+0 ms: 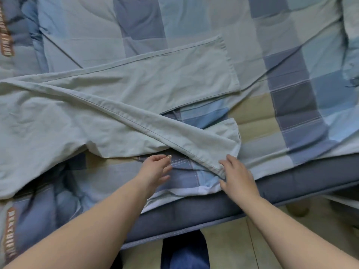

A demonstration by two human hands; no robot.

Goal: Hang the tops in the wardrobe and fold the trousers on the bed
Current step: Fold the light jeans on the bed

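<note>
Pale mint-green trousers (120,98) lie spread across the checked blue bedcover (291,61), waist off to the left, legs pointing right. The far leg ends near the bed's middle. The near leg is twisted diagonally, its hem close to the bed's front edge. My right hand (236,174) rests with spread fingers on the corner of that near hem, pressing rather than gripping it. My left hand (156,169) hovers open just left of the hem, over the bedcover, holding nothing.
The grey-blue mattress edge (291,186) runs along the front right, with tiled floor (233,247) below it. A quilt with brown lettering (10,230) lies bunched at the left. My blue-clad leg (184,253) stands against the bed.
</note>
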